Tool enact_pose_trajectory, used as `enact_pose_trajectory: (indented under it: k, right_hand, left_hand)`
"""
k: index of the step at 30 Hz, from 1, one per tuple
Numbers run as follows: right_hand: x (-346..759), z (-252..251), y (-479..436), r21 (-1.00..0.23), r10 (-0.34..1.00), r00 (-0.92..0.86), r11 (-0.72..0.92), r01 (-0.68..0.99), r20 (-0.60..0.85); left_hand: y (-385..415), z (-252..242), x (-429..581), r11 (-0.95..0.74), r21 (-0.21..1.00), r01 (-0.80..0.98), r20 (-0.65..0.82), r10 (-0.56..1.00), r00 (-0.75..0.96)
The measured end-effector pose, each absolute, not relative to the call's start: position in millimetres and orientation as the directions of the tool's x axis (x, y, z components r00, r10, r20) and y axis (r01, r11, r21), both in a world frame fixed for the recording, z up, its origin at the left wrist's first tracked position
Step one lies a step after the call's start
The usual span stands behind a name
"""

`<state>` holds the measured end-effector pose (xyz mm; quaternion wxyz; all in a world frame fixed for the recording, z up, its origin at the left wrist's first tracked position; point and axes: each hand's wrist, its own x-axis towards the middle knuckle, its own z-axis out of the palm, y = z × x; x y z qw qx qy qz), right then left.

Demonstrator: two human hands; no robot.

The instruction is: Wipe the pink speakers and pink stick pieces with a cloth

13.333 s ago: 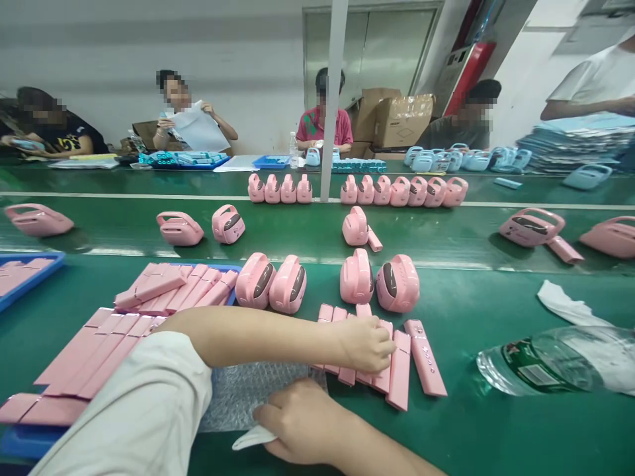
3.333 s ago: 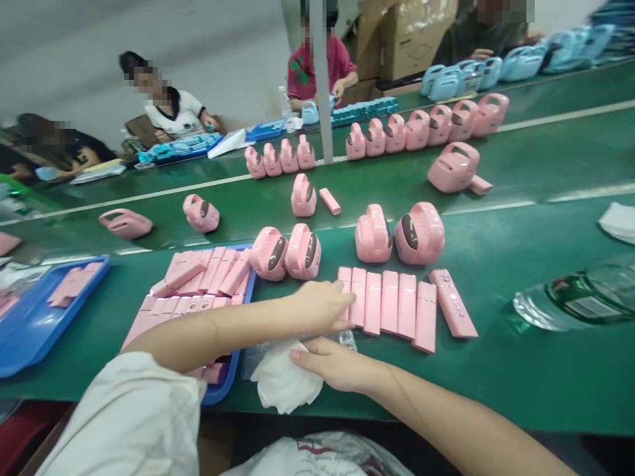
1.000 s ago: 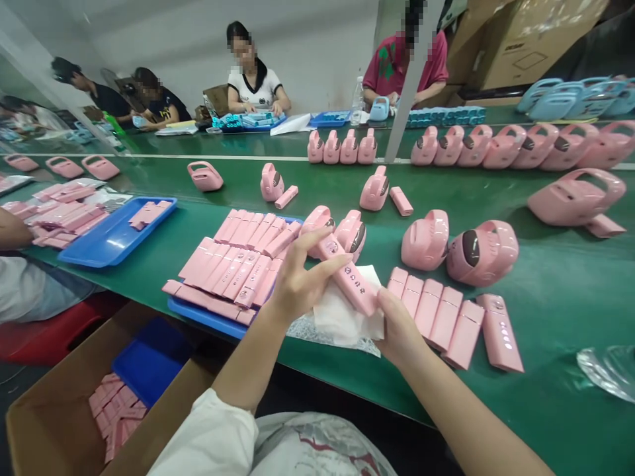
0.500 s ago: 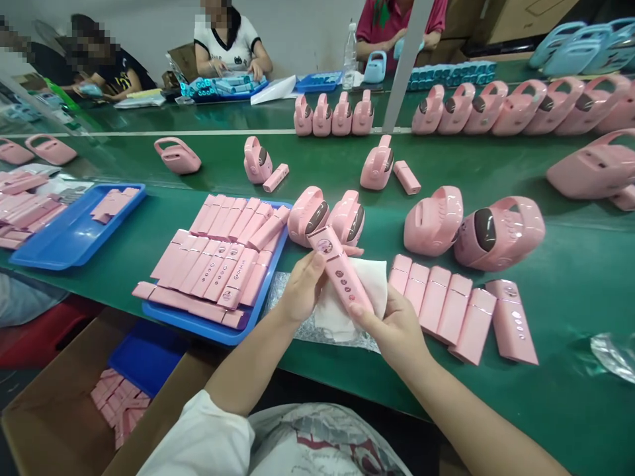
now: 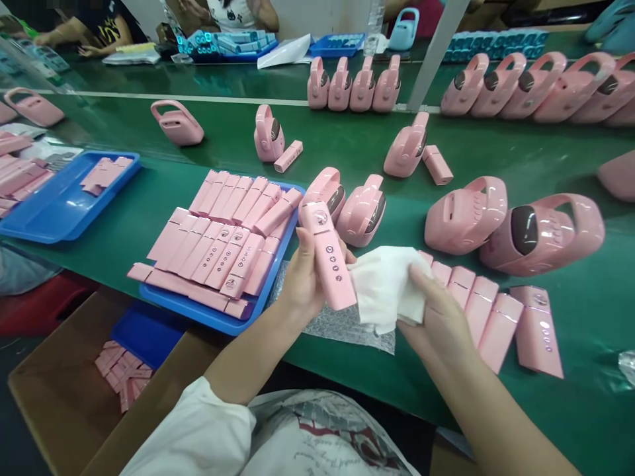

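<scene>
My left hand (image 5: 303, 281) grips a slim pink case with a row of buttons (image 5: 333, 264), tilted upright with its button side toward me. It has a round emblem and a thin shiny band near its top. White cloth (image 5: 387, 287) is bunched in my right hand (image 5: 441, 317), its near corner beside the pink case. Below both hands lies a sheet of bubble wrap (image 5: 357, 334). At my left, a blue tray (image 5: 203, 320) holds rows of similar pink cases. More pink cases (image 5: 489, 311) lie side by side just beyond my right hand.
Pink handled housings (image 5: 364, 210) with dark windows stand ahead on the green table (image 5: 208, 145); others line the back. Another blue tray (image 5: 54, 221) sits far left. A cardboard box (image 5: 54, 410) with pink pieces stands below the left edge. Co-workers (image 5: 238, 16) sit opposite.
The cloth has come out from behind the pink case and moved right with my right hand, which has let go of the case. My left hand now holds the case alone. The view has shifted.
</scene>
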<state>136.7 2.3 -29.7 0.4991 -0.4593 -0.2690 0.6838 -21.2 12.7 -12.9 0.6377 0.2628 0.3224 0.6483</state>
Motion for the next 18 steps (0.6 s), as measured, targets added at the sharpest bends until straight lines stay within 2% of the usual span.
enact_pose_trajectory:
  k: [3,7,9,11,12,14,16,18]
  right_hand:
    - [139,-30,2,-0.89,0.956,0.112,-0.204,-0.408,-0.27]
    - [138,-33,-5,-0.934,0.967,0.2,-0.083,-0.346,-0.16]
    - [137,-37,-10,-0.969,0.989,0.147,0.019,-0.245,-0.018]
    - [136,-42,-14,-0.969,0.97,-0.038,0.237,-0.076,0.24]
    - [135,-45,-15,-0.922,0.911,-0.156,0.387,0.004,0.382]
    - [133,-49,-16,-0.725,0.706,-0.368,0.679,0.112,0.605]
    - [131,-50,-15,-0.518,0.505,-0.515,0.845,0.133,0.692]
    - [131,-50,-13,-0.428,0.406,-0.598,0.897,0.114,0.691]
  left_hand:
    - [11,-10,-21,0.15,0.694,-0.704,-0.141,0.987,0.071]
    - [8,-10,-17,0.283,0.655,-0.7,-0.224,0.958,0.178]
    - [7,-11,-14,0.346,0.656,-0.67,-0.266,0.938,0.224]
    - [6,-13,-11,0.4,0.667,-0.628,-0.299,0.916,0.267]
    - [6,-12,-10,0.417,0.674,-0.61,-0.308,0.909,0.281]
    - [5,-10,-10,0.449,0.678,-0.581,-0.332,0.893,0.302]
    - [5,-7,-11,0.486,0.674,-0.556,-0.38,0.874,0.303]
    - [5,-5,-12,0.488,0.682,-0.545,-0.395,0.873,0.287]
